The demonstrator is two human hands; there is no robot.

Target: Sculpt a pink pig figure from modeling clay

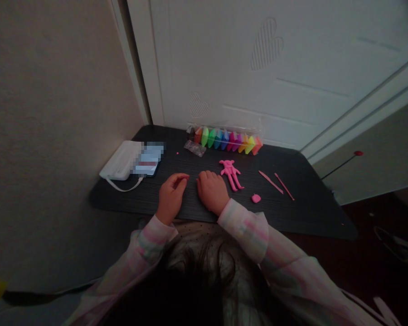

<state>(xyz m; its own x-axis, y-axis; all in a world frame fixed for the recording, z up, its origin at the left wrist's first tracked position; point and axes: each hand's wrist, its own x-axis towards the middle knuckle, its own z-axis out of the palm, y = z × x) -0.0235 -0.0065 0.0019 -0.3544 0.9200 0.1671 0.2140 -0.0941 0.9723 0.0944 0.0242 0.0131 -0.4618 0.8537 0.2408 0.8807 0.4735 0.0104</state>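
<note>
just left of the pink doll [229, 173] on the black table [309, 213], the right hand [212, 191] curls down; farther left, the left hand [172, 195] bends its fingers. i can't tell if either pinches anything.

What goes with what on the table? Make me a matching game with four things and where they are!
Things:
1. Pink figure
2. Colourful packets
3. White case
4. Two thin pink tools

Places:
A. In a row along the back of the black table
B. To the right of the pink lump
C. At the left end of the table
D. Just beside the right hand

Right pairs: 1-D, 2-A, 3-C, 4-B
</note>
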